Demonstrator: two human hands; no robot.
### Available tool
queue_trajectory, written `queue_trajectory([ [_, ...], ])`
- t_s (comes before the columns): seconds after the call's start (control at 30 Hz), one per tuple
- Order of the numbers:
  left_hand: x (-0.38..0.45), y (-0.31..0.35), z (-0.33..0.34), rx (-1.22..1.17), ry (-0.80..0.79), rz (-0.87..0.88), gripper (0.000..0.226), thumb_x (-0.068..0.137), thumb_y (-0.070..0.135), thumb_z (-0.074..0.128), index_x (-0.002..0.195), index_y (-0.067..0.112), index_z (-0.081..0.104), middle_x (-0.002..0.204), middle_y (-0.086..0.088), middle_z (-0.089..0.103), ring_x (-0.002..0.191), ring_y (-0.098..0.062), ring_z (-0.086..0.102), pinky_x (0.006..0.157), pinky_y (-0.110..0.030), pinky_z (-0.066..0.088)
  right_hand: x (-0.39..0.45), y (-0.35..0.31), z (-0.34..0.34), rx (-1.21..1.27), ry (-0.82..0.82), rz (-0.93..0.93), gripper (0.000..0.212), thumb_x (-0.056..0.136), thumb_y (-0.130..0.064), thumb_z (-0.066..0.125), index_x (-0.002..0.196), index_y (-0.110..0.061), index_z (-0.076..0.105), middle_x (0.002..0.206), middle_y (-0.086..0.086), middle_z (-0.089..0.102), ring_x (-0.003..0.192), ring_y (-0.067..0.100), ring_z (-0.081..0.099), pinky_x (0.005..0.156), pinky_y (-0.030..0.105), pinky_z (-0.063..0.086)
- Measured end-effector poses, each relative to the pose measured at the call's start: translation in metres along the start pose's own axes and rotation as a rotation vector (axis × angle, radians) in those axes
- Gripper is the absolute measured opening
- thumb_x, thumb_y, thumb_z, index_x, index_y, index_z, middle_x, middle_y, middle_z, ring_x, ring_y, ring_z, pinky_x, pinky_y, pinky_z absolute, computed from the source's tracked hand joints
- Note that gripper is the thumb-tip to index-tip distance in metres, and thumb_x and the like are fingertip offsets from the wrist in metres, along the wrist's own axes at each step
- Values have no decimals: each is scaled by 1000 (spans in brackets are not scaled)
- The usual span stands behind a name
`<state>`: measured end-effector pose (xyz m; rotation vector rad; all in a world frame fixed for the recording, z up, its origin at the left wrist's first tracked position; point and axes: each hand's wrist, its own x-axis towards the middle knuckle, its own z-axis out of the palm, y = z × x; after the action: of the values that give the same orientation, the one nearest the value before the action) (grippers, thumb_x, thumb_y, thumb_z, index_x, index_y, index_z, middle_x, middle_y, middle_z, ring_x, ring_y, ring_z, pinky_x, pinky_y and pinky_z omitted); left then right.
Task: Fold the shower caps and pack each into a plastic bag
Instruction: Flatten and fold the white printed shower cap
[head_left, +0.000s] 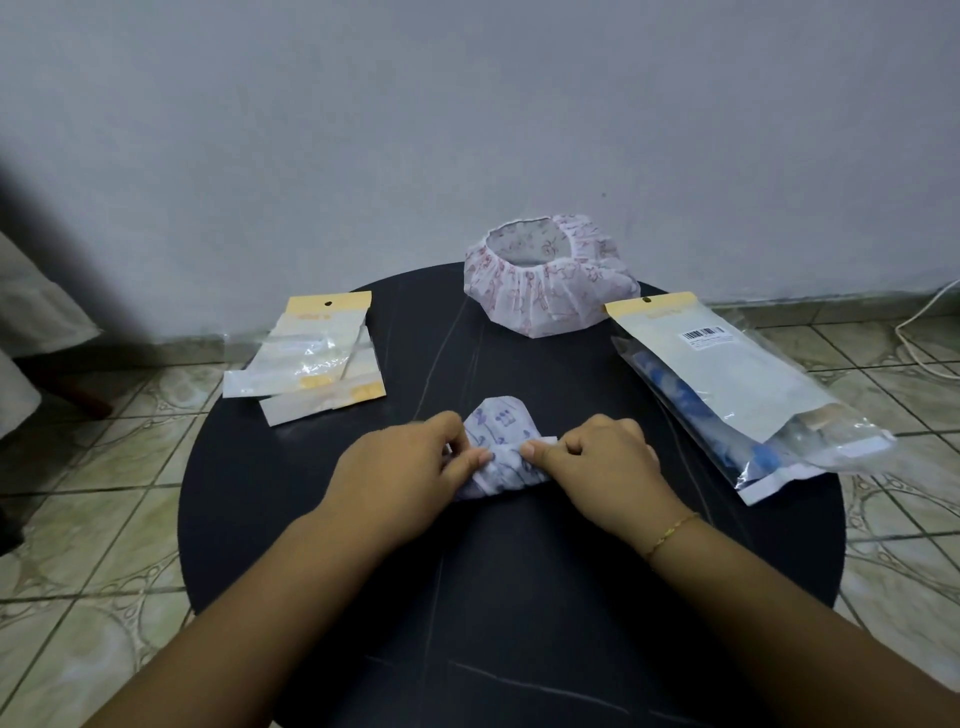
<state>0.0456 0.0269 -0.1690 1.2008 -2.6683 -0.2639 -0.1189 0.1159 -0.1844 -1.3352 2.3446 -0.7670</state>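
Both forearms are reaching in from the near edge — the left hand (410, 457) and right hand (597, 454) are pinching a folded purple-print shower cap (501, 431), hiding its near half, at the middle of the round black table (519, 597). Far off, a pink-print cap (550, 278) is sitting open; empty bags (306, 358) are lying left, packed bags (743, 389) right — contents blurred.

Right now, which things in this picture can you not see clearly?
Head view only:
- Purple-print shower cap: its sides are hidden under the left hand and right hand.
- Barcode label on the packed bag: text too small.
- Blue contents: blurred by plastic.
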Motion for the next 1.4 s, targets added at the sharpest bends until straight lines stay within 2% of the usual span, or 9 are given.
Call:
queue_trajectory([
  [0.13, 3, -7, 13, 110, 261, 229, 25, 83, 48, 51, 93, 32, 67, 95, 8, 57, 83, -18, 57, 69, -32, 44, 0, 8, 11, -20, 257, -188, 29, 78, -49, 66, 81, -25, 50, 89, -9, 46, 90, 13, 39, 76, 29, 36],
  [0.3, -2, 2, 15, 116, 177, 321, 35, 77, 37, 40, 89, 32, 72, 82, 13, 67, 68, -13, 61, 56, -24, 48, 0, 14, 9, -209, 263, -531, 28, 81, -46, 44, 87, -31, 67, 94, -15, 60, 92, 9, 44, 72, 28, 29],
  [0.4, -4, 1, 13, 111, 118, 288, 40, 77, 56, 45, 97, 31, 70, 87, 14, 68, 74, -10, 63, 63, -25, 48, 1, 19, 3, -212, 52, -499, 53, 78, -65, 35, 116, -36, 58, 115, -21, 50, 109, 4, 37, 81, 26, 23],
  [0.53, -3, 0, 9, -14, 82, 173, 38, 86, 56, 52, 116, 33, 52, 107, 14, 64, 97, -11, 60, 79, -29, 47, 4, 21, -2, -144, -16, -451, 42, 86, -46, 58, 126, -34, 50, 121, -18, 49, 113, 5, 36, 93, 26, 26],
  [0.77, 1, -3, 14, -25, 121, 56, 28, 94, 54, 34, 103, 37, 55, 92, 18, 57, 98, -4, 48, 102, -25, 15, 12, 9, -3, 59, -80, -226, 22, 94, -42, 47, 98, -30, 64, 101, -16, 61, 107, 8, 43, 87, 24, 18],
  [0.9, -1, -2, 24, 145, 289, 82, 42, 90, 40, 35, 112, 23, 67, 115, 2, 64, 112, -22, 56, 98, -34, 25, 17, -1, 2, -114, -103, -108, 41, 99, -43, 27, 67, -26, 47, 89, -6, 53, 109, 19, 43, 89, 33, 23],
  [1.07, -9, 14, 37, 137, 221, 215, 53, 84, 24, 36, 133, 10, 53, 142, -10, 47, 132, -30, 42, 107, -40, 24, 21, -11, 10, -380, -19, -106, 40, 100, -41, 21, 115, -27, 55, 112, -1, 55, 109, 22, 41, 87, 36, 31],
  [1.3, -11, 4, 48, 100, 91, 188, 62, 83, 33, 32, 143, 15, 38, 147, -6, 40, 138, -25, 33, 116, -36, 16, 21, -11, 19, -331, 212, -122, 35, 99, -38, 30, 113, -20, 57, 116, 1, 54, 109, 20, 44, 89, 31, 32],
  [1.4, -11, 7, 45, 66, 36, 183, 69, 84, 42, 16, 150, 20, 16, 157, 0, 14, 145, -19, 10, 117, -30, -1, 8, -17, 23, -170, 222, -352, 61, 91, -46, 20, 139, -15, 42, 143, 4, 42, 133, 18, 34, 108, 27, 21],
])
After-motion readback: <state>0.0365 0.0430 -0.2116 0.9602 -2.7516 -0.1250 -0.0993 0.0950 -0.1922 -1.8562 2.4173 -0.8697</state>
